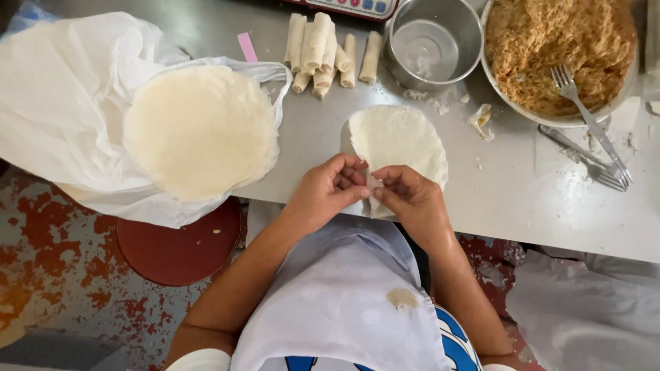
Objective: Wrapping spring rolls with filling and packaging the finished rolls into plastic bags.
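Both hands [371, 192] pinching wrapper [399, 141] edge

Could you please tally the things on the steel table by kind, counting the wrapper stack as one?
Finished rolls: cannot tell exactly, they overlap
Wrapper stack: 1
Single wrapper, pinched by left hand and right hand: 1
Bowls, empty and filling: 2
Forks: 2
Total without rolls: 6

rolls [328, 51]: about 8 | forks [591, 127]: 2 | bowls [434, 41]: 2 | wrapper stacks [201, 130]: 1
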